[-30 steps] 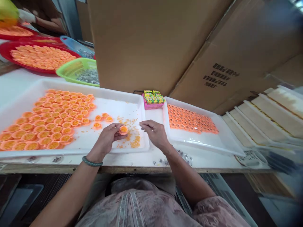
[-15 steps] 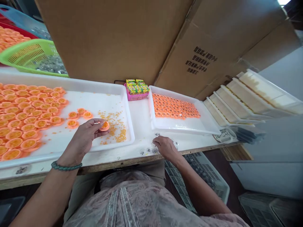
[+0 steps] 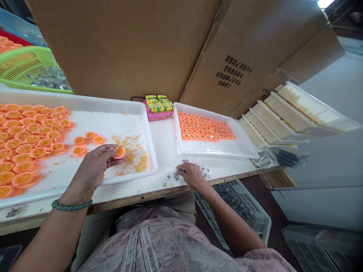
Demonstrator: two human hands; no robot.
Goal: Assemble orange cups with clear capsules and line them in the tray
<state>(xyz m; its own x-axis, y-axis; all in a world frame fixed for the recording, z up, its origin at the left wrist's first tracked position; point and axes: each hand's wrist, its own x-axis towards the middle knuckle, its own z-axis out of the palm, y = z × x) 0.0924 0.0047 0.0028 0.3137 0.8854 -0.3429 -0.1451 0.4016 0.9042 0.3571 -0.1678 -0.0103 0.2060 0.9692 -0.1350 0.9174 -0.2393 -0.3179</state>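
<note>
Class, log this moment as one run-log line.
left hand: holds orange cup above left white tray | right hand: fingers at small clear pieces on table | right white tray: holds orange pieces

Orange cup (image 3: 119, 152), round, flared rim, yellow bits inside; held up, left of centre. Clear discs (image 3: 169, 176), dark-centred, loose, lower centre.

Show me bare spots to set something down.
Bare: the tabletop between left tray and right tray; the right tray's near strip. Crowded: the left tray's left side, under orange cups; the tabletop by the right hand, under clear pieces.
</note>
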